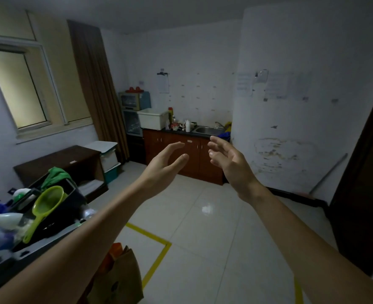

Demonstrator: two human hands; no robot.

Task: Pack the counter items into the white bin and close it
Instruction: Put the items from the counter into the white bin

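Across the room, a white bin (153,119) stands without a lid on the left end of a dark counter (181,131) over red-brown cabinets. Beside it on the counter sit a tall yellow bottle with a red cap (170,116), a white bottle (187,126) and several small items (178,126). A white lid (101,146) lies on stacked boxes left of the cabinets. My left hand (164,165) and my right hand (227,160) are raised in mid-air, palms facing each other, fingers relaxed and holding nothing, far from the counter.
A steel sink (207,129) sits at the counter's right end. A dark cart (49,216) with a green strainer (46,207) and bags stands at my left. A brown paper bag (119,279) is at my feet. Yellow tape (155,255) marks the tiled floor; a low dark desk (67,161) lines the left wall.
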